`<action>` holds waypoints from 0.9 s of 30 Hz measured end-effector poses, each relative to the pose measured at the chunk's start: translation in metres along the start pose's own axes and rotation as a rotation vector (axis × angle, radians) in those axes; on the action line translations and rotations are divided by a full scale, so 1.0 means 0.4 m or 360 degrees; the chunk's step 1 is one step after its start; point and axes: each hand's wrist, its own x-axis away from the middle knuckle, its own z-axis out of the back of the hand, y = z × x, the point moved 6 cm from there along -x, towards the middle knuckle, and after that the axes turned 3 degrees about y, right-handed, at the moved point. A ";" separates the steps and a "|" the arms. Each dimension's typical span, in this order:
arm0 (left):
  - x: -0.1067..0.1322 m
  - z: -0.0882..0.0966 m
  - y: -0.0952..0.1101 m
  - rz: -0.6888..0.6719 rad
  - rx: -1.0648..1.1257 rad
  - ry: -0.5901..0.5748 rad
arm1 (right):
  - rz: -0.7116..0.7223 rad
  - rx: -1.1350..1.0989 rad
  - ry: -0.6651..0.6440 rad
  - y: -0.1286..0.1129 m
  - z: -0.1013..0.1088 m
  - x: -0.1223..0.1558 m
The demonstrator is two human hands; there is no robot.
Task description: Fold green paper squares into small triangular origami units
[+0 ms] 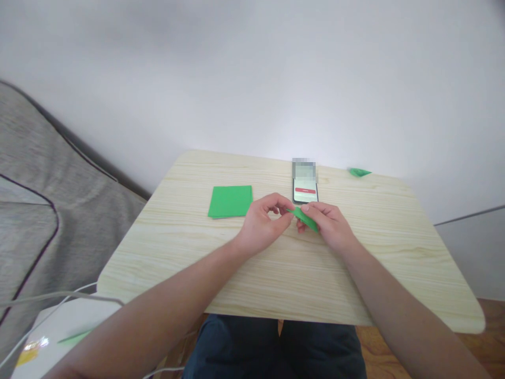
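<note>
Over the middle of a light wooden table point(276, 273), both of my hands pinch a small folded piece of green paper point(305, 218). My left hand point(262, 223) grips its left end with thumb and fingers closed. My right hand point(329, 223) holds the right part, fingers curled over it. The paper is a narrow folded strip, tilted down to the right. Part of it is hidden under my fingers.
A stack of square green paper point(231, 201) lies left of my hands. A phone point(305, 184) with a lit screen lies just beyond them. A small folded green piece point(359, 171) sits at the far right edge. Grey upholstery point(35, 210) and white cables point(59, 300) lie to the left.
</note>
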 end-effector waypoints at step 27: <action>-0.003 0.020 -0.009 0.0048 -0.0015 0.0186 | -0.0087 -0.0413 0.0018 0.036 0.010 -0.011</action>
